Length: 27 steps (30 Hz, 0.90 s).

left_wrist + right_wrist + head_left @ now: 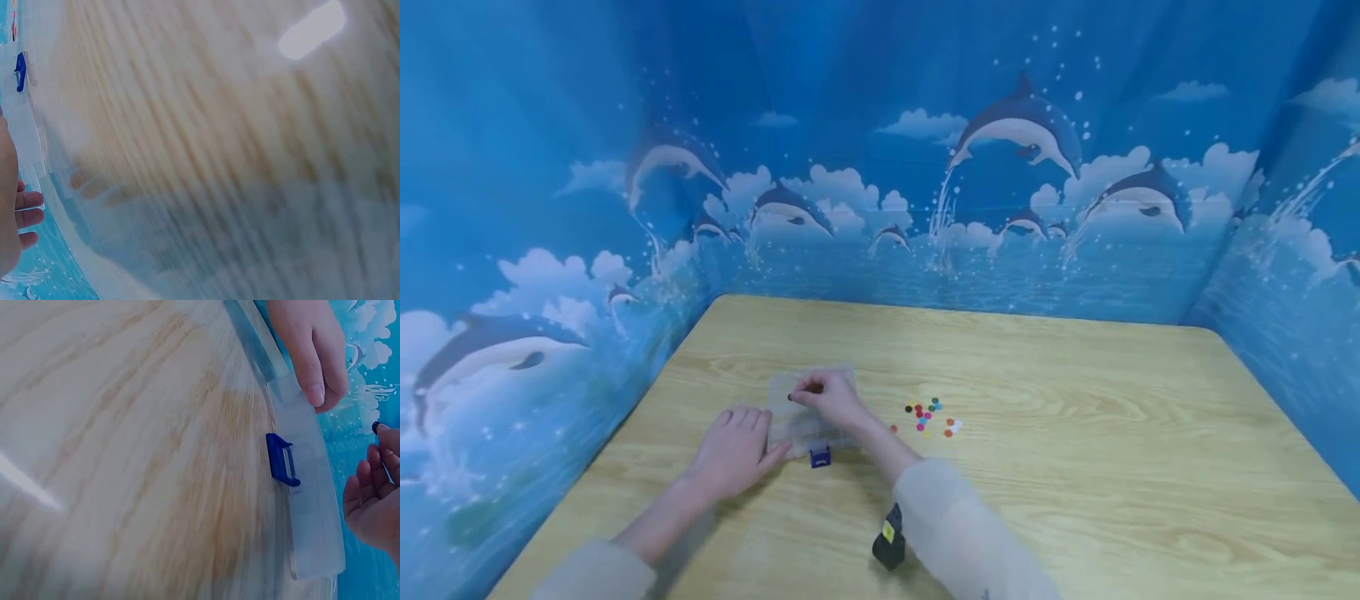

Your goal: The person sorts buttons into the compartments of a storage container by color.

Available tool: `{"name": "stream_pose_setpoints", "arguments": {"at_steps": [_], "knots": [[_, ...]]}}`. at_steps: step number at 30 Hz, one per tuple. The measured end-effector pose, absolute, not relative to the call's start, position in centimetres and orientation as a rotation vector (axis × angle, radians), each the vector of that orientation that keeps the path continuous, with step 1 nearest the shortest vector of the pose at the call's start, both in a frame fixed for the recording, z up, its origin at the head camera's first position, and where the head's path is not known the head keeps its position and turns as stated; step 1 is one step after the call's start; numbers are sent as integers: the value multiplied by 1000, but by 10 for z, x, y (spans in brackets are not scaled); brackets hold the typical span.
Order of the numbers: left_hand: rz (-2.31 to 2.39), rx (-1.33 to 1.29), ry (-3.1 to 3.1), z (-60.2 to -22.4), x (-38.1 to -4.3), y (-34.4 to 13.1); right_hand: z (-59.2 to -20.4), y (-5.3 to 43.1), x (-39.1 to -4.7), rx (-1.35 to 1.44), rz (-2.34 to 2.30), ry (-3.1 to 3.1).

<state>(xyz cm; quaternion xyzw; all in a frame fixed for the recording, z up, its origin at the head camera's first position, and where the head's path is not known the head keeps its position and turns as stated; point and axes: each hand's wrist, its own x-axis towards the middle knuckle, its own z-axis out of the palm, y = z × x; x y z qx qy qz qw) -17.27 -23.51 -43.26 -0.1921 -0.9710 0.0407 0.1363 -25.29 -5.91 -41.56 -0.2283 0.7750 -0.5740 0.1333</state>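
One dark bead [790, 397] pinched by right hand [831, 402]; left hand [733, 450] flat (fingers together) steadying one clear box [797, 429]

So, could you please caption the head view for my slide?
Left hand steadies a clear box while right hand pinches a dark bead.

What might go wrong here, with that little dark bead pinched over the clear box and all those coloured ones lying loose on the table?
The right hand pinches a tiny dark bead over the clear plastic box; it may slip and roll off across the wooden table.

The left hand rests only against the box's edge, so the light box may slide.

The loose coloured beads lie close to the right sleeve, which might scatter them.
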Motion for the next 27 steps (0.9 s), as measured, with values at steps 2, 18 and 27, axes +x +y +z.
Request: {"name": "stream_pose_setpoints", "arguments": {"at_steps": [2, 18, 27], "knots": [[126, -548, -2819, -434, -172, -235, -416, -61, -252, -663, -1665, 2246], [128, -571, -2785, -433, -172, -234, -420, -76, -244, -576, -1675, 2327], [156, -598, -2744, -433, -173, -235, -426, -83, -240, -618, -1605, 2474]]}}
